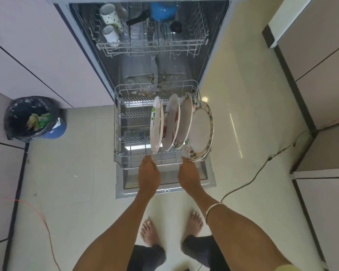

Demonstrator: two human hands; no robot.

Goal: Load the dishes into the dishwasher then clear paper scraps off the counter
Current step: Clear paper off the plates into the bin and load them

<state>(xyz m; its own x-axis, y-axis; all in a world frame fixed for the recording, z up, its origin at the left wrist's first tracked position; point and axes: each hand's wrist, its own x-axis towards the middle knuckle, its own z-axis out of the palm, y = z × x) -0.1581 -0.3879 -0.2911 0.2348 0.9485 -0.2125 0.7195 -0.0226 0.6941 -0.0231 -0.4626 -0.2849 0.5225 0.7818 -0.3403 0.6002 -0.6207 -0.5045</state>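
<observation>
So the dishwasher (145,61) sits at 12 o'clock with its door (165,184) dropped flat toward the person. Lower rack (125,133) is pulled out over the door, upper rack (151,45) behind it, further in. Four plates (181,124) stand on edge in the lower rack's right half, side by side. Two mugs (111,24) lie at the upper rack's left, a pot (162,10) to their right. Both hands, left (148,173) and right (188,173), are at the lower rack's near edge. Bin (33,118) on the floor at 9 o'clock, cable (249,178) at 3.
</observation>
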